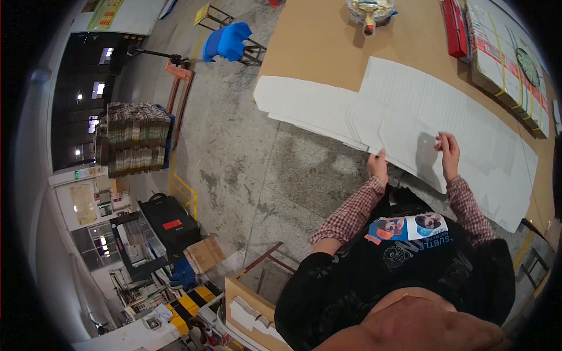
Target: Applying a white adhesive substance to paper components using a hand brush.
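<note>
White cardboard sheets lie overlapped in a stepped fan on a brown cardboard-covered table. At their near edge, my left hand pinches the border of a white sheet, thumb on top and the other fingers hidden beneath. My right hand hovers over the sheets to the right, fingers loosely bent and apart, with nothing visible in them. Its shadow falls on the white surface just to the left.
On the table's far side stands a plastic-wrapped tub with a brush on it. Far right are a red box and a strapped stack of printed cardboard. A blue-covered stool, pallet jack and stacked cardboard stand left.
</note>
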